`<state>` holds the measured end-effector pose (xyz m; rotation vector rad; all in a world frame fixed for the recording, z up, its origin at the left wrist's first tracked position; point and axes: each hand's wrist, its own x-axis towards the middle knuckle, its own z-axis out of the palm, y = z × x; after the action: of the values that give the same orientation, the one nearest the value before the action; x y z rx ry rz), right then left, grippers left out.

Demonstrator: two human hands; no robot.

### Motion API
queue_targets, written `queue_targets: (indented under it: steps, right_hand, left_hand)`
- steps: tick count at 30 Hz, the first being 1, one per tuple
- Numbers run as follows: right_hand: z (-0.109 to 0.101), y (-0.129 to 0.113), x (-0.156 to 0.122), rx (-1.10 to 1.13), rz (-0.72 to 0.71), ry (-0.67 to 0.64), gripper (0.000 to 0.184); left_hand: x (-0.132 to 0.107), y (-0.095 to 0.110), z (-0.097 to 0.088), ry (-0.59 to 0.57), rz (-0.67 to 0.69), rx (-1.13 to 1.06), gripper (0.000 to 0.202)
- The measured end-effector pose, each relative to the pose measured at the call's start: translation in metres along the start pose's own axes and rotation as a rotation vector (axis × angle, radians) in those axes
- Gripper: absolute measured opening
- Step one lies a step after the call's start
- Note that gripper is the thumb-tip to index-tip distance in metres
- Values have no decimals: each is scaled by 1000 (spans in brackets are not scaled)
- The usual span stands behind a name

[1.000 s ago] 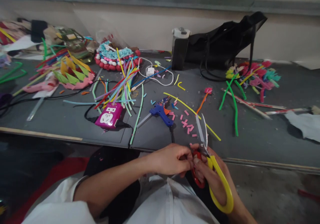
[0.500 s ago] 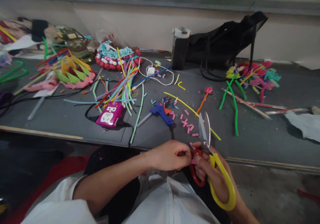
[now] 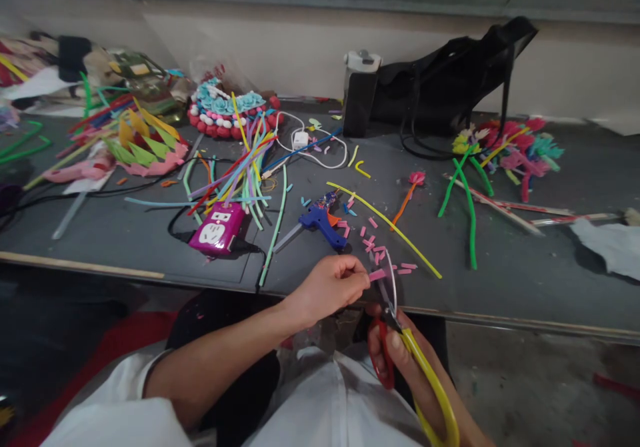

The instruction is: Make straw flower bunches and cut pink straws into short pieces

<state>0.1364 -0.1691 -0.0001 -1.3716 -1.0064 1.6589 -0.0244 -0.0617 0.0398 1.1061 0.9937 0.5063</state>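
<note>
My left hand [image 3: 330, 290] is closed, pinching a short piece of pink pipe cleaner [image 3: 377, 275] between thumb and fingers. That piece reaches in between the parted blades of the scissors [image 3: 392, 324], which have one red and one yellow handle. My right hand [image 3: 417, 360] is wrapped around those handles at the table's front edge, blades pointing away from me. Several cut pink pieces [image 3: 369, 242] lie scattered just beyond the blades. Behind my left hand rests a blue glue gun [image 3: 323, 226] with a glue stick in its back end.
A purple power strip [image 3: 218, 228] stands left, below a heap of coloured pipe cleaners [image 3: 245, 160]. One long yellow pipe cleaner [image 3: 385, 220] lies ahead. Farther back are a paper crown [image 3: 150, 147], a dark bottle [image 3: 359, 94], a black bag [image 3: 450, 80] and pipe-cleaner flowers [image 3: 530, 150].
Both hands have moved forward over the table edge. The scissors have dropped lower and swung left, so the pink piece now sits between the blades. More pink bits lie right of the blades.
</note>
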Motion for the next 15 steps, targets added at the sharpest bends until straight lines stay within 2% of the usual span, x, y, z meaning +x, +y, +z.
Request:
queue_targets:
  steps: [4,10,15]
  right_hand:
    - [2,0,1,11,-10,-30,55]
    - [2,6,3,-207,-82,-6,53]
    - [2,6,3,-347,-115,33,54]
  left_hand:
    - [1,-2,-1,33,27,15,16]
    - [1,-4,1,-8,10,68,14]
    - [0,-3,1,7,15,147,12]
